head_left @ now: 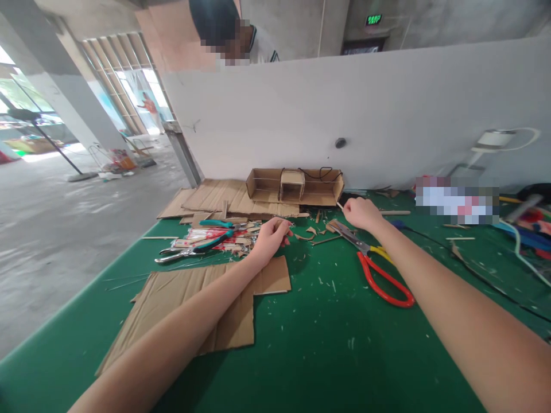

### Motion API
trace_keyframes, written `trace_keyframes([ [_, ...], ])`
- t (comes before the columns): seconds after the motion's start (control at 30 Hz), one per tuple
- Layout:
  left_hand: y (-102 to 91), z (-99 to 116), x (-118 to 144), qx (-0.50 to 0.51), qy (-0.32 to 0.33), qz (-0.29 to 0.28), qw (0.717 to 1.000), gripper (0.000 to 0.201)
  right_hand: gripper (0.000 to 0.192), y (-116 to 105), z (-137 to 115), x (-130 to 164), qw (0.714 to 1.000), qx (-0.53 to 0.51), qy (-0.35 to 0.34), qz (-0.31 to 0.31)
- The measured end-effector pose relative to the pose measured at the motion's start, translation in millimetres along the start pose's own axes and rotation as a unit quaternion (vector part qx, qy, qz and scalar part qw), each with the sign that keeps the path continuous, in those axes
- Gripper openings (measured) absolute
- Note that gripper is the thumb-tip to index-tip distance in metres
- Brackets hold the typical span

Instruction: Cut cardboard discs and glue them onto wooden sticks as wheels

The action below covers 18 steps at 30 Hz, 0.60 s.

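A: What are the hands doing?
B: The left hand (270,236) has its fingers pinched on a small cardboard scrap beside the chopstick pile (219,238). The right hand (360,212) grips a thin stick (340,204) near the cardboard box (297,186), far across the green desk (327,344).
A: And next?
B: Probably lining the stick up precisely; red-handled scissors (379,269) lie just right.

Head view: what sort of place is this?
Probably a makeshift craft workbench in an unfinished concrete building: a green table strewn with cardboard sheets, red-handled shears and pliers, bare concrete floor beyond.
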<state>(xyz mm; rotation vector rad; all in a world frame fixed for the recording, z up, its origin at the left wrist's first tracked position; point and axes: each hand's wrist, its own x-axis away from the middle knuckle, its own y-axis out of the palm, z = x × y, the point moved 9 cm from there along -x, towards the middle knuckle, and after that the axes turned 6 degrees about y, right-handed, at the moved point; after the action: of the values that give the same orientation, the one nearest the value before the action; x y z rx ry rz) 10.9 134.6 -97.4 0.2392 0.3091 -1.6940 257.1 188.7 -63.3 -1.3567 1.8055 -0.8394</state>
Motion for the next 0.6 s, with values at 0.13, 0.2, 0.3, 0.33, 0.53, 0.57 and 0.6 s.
trace_keyframes([
  [0.13, 15.5, 1.8, 3.0, 0.037, -0.005, -0.065, 0.997, 0.019, 0.018, -5.9, -18.8, 31.8, 0.975, -0.22, -0.011, -0.042],
  [0.2, 26.7, 6.1, 7.0, 0.034, -0.012, -0.107, 0.994, 0.023, 0.015, -3.4, -28.6, 57.9, 0.949, -0.307, -0.024, -0.062],
  [0.3, 38.4, 23.9, 12.1, 0.023, 0.022, -0.134, 0.99, 0.027, 0.014, 8.3, -36.3, 98.9, 0.916, -0.391, -0.028, -0.087],
  [0.33, 40.5, 30.6, 13.3, 0.03, 0.038, -0.133, 0.99, 0.027, 0.014, 16.7, -36.4, 111.7, 0.889, -0.443, -0.013, -0.112],
  [0.53, 43.4, 35.7, 19.3, 0.051, 0.036, -0.099, 0.993, 0.015, 0.019, 17.1, -51.1, 170.5, 0.958, -0.244, -0.15, 0.012],
  [0.57, 47.1, 33.9, 22.2, 0.052, 0.028, -0.114, 0.992, 0.014, 0.023, 18.4, -55.5, 176.2, 0.963, -0.205, -0.173, 0.021],
  [0.6, 50.9, 32.6, 25.7, 0.051, 0.021, -0.13, 0.99, 0.014, 0.025, 20.0, -58.5, 179.7, 0.966, -0.177, -0.187, 0.027],
])
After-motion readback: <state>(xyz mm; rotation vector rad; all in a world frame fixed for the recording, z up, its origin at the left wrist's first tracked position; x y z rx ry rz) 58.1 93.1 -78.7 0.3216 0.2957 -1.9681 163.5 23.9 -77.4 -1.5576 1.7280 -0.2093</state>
